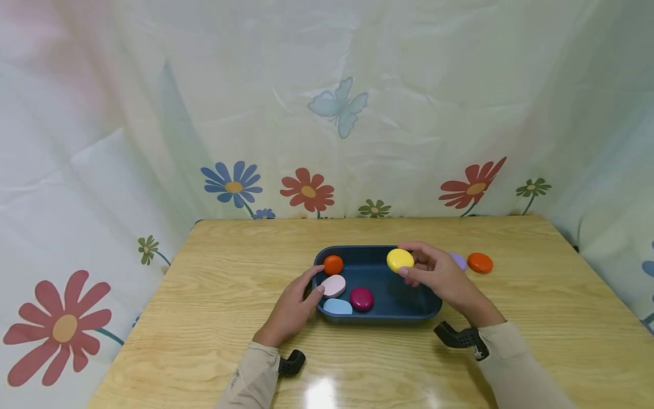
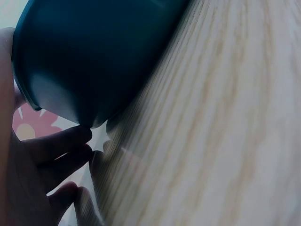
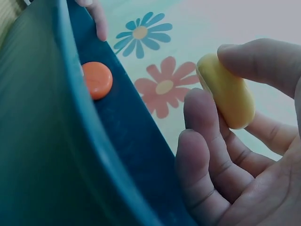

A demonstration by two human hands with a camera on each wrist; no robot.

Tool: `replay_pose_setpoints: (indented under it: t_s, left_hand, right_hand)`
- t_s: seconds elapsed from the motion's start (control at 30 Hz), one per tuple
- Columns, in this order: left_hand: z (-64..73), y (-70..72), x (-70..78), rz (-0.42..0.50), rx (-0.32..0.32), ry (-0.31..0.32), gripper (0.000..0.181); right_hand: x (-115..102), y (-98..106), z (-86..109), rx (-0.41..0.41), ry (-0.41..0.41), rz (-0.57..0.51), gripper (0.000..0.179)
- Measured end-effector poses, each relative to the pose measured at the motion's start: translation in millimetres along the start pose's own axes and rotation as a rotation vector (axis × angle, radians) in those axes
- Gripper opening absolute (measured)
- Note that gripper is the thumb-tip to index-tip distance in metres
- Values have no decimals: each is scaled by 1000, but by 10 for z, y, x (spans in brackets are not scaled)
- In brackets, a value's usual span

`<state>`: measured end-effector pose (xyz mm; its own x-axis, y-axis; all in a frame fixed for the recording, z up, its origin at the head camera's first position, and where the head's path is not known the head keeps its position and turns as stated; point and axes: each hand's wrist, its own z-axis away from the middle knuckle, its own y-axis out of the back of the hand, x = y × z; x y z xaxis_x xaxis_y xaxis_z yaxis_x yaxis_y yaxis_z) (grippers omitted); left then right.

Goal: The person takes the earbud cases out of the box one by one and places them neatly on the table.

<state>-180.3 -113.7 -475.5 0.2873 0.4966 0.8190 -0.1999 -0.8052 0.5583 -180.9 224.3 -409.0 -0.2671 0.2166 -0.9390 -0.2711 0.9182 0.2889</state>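
A dark blue oblong tray (image 1: 395,298) sits on the table. At its left end my left hand (image 1: 290,307) holds the rim, thumb and index finger over the edge; the left wrist view has its other fingers below the tray's outer wall (image 2: 94,61). Over the right half of the tray, my right hand (image 1: 441,278) pinches a glossy yellow rounded disc (image 3: 228,92) between thumb and fingers. Inside the tray lie an orange-red disc (image 1: 334,264), a pale pink one (image 1: 334,286), a light blue one (image 1: 338,307) and a magenta one (image 1: 361,299).
Beyond the tray's right end, another orange-red disc (image 1: 480,263) lies on the wooden table (image 1: 214,284). Beside it a lilac disc (image 1: 458,261) is partly hidden by my right hand. A flower-printed curtain (image 1: 265,113) hangs behind the table.
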Motion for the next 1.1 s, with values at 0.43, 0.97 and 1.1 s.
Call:
replay_pose_setpoints:
  t_s: [0.43, 0.97, 1.1]
  left_hand:
    - [5, 26, 5, -12, 1, 5, 48]
    - [-11, -3, -17, -29, 3, -15, 49]
    - [-9, 2, -14, -24, 3, -16, 49]
  right_hand:
    - [-53, 104, 131, 65, -22, 101, 52]
    - [115, 332, 271, 146, -19, 136, 53]
    - [159, 409, 281, 155, -16, 144, 53]
